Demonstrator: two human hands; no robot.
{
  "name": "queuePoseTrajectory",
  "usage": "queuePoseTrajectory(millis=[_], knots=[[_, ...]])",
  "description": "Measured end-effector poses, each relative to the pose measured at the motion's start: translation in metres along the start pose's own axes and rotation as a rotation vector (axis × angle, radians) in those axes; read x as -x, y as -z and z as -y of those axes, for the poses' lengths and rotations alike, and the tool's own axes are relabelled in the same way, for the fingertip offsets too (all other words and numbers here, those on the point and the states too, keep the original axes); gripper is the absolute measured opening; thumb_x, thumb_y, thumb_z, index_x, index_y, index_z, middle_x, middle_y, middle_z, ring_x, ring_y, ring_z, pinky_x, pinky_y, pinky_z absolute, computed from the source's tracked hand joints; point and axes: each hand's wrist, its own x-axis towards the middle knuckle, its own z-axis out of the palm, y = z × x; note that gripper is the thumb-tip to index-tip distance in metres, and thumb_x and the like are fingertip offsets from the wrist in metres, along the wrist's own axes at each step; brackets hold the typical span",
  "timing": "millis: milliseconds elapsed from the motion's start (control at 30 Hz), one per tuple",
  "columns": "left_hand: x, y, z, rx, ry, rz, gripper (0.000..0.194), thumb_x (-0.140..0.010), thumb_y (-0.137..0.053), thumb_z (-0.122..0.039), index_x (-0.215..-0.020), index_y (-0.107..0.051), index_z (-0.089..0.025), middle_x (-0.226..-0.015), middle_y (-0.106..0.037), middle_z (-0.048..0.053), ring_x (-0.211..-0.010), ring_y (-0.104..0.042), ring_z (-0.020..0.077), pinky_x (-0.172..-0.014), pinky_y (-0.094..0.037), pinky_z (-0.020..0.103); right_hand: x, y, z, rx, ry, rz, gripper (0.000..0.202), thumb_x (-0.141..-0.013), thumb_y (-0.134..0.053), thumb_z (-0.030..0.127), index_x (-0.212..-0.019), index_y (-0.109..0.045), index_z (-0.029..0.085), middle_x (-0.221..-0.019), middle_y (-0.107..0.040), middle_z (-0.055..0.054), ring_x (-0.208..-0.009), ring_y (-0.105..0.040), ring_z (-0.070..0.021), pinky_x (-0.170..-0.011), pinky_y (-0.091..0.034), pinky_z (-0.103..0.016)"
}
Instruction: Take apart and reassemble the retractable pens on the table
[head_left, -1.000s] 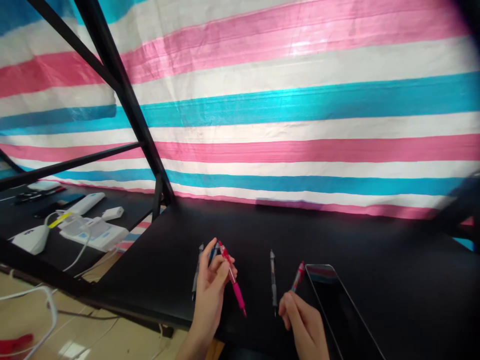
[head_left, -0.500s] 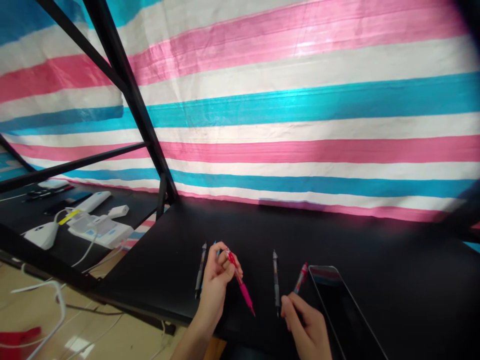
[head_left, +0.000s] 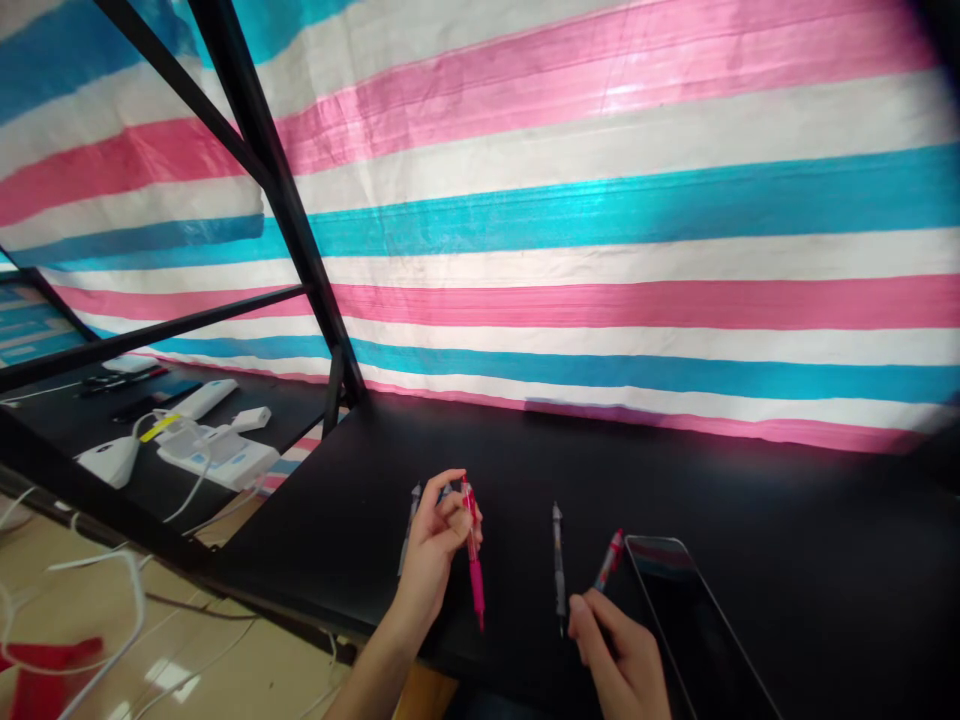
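My left hand (head_left: 436, 545) pinches a pink pen (head_left: 475, 560) above the black table, its pink grip pointing down toward the front edge. Behind that hand a grey pen (head_left: 410, 525) lies partly covered, with a bit of a blue one beside it. My right hand (head_left: 616, 640) is closed near the front edge, its fingers at the lower end of a red pen (head_left: 610, 556); that end is hidden. Between my hands a grey and clear pen (head_left: 559, 570) lies on the table.
A black phone (head_left: 697, 620) lies right of my right hand. At the left, beyond a black metal frame (head_left: 289, 230), a second table holds a white power strip (head_left: 217, 458), chargers and cables. A striped sheet (head_left: 600, 220) hangs behind the black table (head_left: 465, 430).
The pink pen in my left hand has turned more upright, its lower end swinging left. My right hand keeps its pose. The whole view has shifted slightly.
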Motion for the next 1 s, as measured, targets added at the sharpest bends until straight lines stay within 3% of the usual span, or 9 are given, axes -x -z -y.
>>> queuePoseTrajectory(millis=[200,400,600,733,800,1000], knots=[[-0.017,0.01,-0.009,-0.053,-0.046,0.066,0.037,-0.071,-0.077,-0.017,-0.104,-0.062,-0.022,-0.073,-0.066,0.0,-0.056,-0.06,0.0149,-0.054,-0.047,0.026,0.001,0.0,0.001,0.005,0.017,0.006,0.058,-0.099,-0.046,0.057,-0.055,-0.05,0.019,-0.05,-0.042,0.003,-0.043,-0.044,-0.0111,-0.043,-0.033,-0.022],[-0.034,0.018,-0.028,-0.145,-0.106,0.108,0.039,-0.076,-0.078,-0.023,-0.112,-0.061,-0.022,-0.077,-0.068,0.002,-0.059,-0.062,0.0161,-0.054,-0.049,0.026,0.001,0.0,-0.002,0.009,0.018,0.011,0.057,-0.099,-0.046,0.056,-0.056,-0.05,0.019,-0.05,-0.041,0.003,-0.043,-0.045,-0.0112,-0.043,-0.033,-0.022],[-0.054,0.025,-0.043,-0.305,-0.167,0.154,0.036,-0.074,-0.078,-0.026,-0.107,-0.063,-0.022,-0.08,-0.067,0.003,-0.058,-0.065,0.0176,-0.056,-0.053,0.03,0.002,0.001,-0.003,0.01,0.002,0.029,0.054,-0.099,-0.047,0.054,-0.057,-0.051,0.019,-0.052,-0.043,0.002,-0.045,-0.046,-0.0121,-0.045,-0.034,-0.022],[-0.062,0.03,-0.036,-0.507,-0.166,0.2,0.041,-0.073,-0.077,-0.023,-0.113,-0.068,-0.021,-0.092,-0.066,0.005,-0.058,-0.067,0.0177,-0.056,-0.053,0.031,0.004,0.002,-0.007,0.004,-0.011,0.059,0.052,-0.099,-0.048,0.051,-0.059,-0.052,0.019,-0.054,-0.044,0.002,-0.047,-0.047,-0.0125,-0.046,-0.034,-0.023],[-0.065,0.034,-0.029,-0.635,-0.184,0.222,0.041,-0.072,-0.075,-0.021,-0.112,-0.07,-0.02,-0.088,-0.066,0.004,-0.061,-0.067,0.018,-0.059,-0.052,0.03,0.005,0.002,-0.008,0.004,-0.003,0.066,0.051,-0.1,-0.048,0.05,-0.059,-0.053,0.019,-0.054,-0.044,0.002,-0.047,-0.047,-0.0126,-0.047,-0.034,-0.023],[-0.075,0.052,-0.014,-1.024,-0.279,0.276,0.041,-0.065,-0.075,-0.016,-0.105,-0.073,-0.024,-0.078,-0.069,0.0,-0.081,-0.061,0.0231,-0.085,-0.048,0.039,0.005,0.002,-0.007,-0.005,0.006,0.048,0.051,-0.099,-0.048,0.051,-0.058,-0.051,0.019,-0.053,-0.042,0.003,-0.046,-0.045,-0.0118,-0.045,-0.032,-0.022]])
